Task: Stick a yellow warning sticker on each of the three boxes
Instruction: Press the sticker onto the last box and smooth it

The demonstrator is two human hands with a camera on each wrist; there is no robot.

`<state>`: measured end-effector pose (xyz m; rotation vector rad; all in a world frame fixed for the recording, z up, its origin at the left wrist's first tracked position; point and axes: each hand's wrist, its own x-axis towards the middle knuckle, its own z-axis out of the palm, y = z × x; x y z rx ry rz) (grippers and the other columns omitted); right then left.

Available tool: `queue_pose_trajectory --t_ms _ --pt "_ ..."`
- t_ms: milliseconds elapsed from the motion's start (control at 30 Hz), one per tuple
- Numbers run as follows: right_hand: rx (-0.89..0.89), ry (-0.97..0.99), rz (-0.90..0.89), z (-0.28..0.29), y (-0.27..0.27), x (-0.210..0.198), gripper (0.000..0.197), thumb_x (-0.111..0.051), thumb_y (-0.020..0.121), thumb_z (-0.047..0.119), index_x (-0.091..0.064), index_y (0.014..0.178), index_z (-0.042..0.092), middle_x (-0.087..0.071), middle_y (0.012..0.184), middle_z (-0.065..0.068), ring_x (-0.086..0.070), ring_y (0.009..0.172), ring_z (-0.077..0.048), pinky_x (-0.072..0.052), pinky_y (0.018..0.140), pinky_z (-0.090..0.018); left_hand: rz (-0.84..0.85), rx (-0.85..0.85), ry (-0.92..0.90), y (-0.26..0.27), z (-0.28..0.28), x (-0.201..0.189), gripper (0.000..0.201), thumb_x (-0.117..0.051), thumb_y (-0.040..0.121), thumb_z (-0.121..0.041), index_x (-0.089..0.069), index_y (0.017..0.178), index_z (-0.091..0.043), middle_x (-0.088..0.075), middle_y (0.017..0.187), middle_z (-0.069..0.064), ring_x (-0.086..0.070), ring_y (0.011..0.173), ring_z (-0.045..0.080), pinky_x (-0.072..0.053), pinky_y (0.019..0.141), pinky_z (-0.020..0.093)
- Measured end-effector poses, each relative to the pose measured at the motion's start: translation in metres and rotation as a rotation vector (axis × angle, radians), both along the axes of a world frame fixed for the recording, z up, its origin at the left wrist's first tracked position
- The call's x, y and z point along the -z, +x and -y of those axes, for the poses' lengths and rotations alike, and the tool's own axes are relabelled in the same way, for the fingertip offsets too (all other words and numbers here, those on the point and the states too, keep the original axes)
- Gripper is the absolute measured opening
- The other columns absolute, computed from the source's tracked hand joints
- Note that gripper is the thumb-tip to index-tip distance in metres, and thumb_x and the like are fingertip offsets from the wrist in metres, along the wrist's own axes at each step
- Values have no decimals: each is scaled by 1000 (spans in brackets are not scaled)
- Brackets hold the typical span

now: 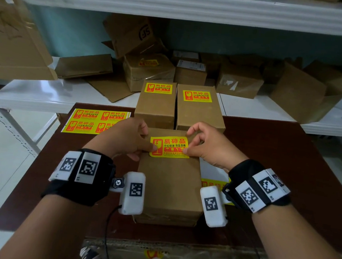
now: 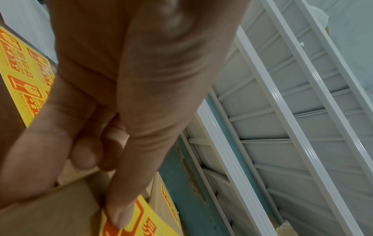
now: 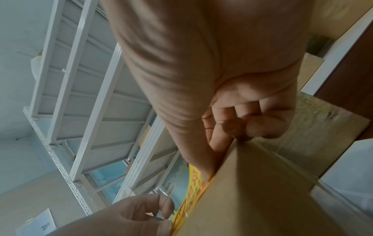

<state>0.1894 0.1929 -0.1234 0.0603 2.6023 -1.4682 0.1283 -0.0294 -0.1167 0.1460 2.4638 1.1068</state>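
Note:
Three brown cardboard boxes stand on the dark table. The two far ones (image 1: 155,108) (image 1: 198,113) each carry a yellow warning sticker on top. The near box (image 1: 170,184) lies between my wrists. A yellow sticker (image 1: 170,147) sits across the far part of its top. My left hand (image 1: 149,141) pinches the sticker's left end, thumb on its face; the left wrist view shows that thumb (image 2: 119,212) on the sticker (image 2: 141,222). My right hand (image 1: 190,142) pinches the right end, with its other fingers (image 3: 260,126) curled at the box edge.
A sheet with several yellow stickers (image 1: 96,121) lies on the table (image 1: 287,185) to the left. Another yellow sheet (image 1: 213,184) shows beside the near box on the right. White shelves (image 1: 253,109) behind hold several cardboard boxes. A worn carton (image 1: 172,255) sits at the table's near edge.

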Motion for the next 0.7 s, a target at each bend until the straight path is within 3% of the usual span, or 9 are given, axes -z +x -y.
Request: queue_pose_trajectory --t_ms 133,233,333,400,500,567,700 --pt "-1 21 -10 0 1 1 43 -81 82 10 -55 115 19 -69 83 -1 -62 68 -6 -47 66 -23 45 -21 -3 2 3 2 35 -84 79 -19 -51 89 -12 -64 71 10 -66 64 19 -61 59 35" --pt "5 21 -14 0 2 1 47 -81 82 10 -51 114 25 -65 87 -2 -58 66 -8 -49 60 -27 91 -27 -23 4 5 0 29 -82 82 -26 -58 90 -11 -69 65 9 -71 65 22 -63 64 37" --pt "59 24 -10 -1 2 1 53 -82 81 7 -48 116 27 -46 99 1 -54 66 -13 -52 54 -26 175 -33 -43 6 6 -3 32 -79 84 -33 -69 94 -4 -74 70 11 -76 71 26 -64 73 41" --pt "83 13 30 -2 1 1 55 -81 82 7 -46 120 25 -41 105 2 -57 67 -17 -54 53 -25 195 -30 -55 7 6 -3 34 -77 86 -34 -71 97 -3 -76 78 14 -77 73 25 -64 72 39" --pt "103 -10 84 -5 1 1 62 -83 81 12 -42 126 25 -40 119 -1 -63 78 -22 -56 57 -27 208 -16 -51 7 6 -3 32 -74 88 -34 -72 99 -3 -78 83 12 -77 76 23 -64 73 39" --pt "120 15 96 -7 0 0 70 -85 79 17 -38 130 26 -39 127 -2 -60 90 -16 -59 60 -29 210 -8 -42 7 8 -3 31 -73 89 -33 -73 99 -4 -78 86 11 -77 80 23 -64 74 41" --pt "162 -9 173 -13 0 5 80 -88 76 28 -37 136 23 -44 132 -1 -57 105 -17 -64 71 -41 209 26 -89 8 14 -3 32 -65 95 -39 -73 102 -9 -77 90 6 -76 84 20 -64 69 36"
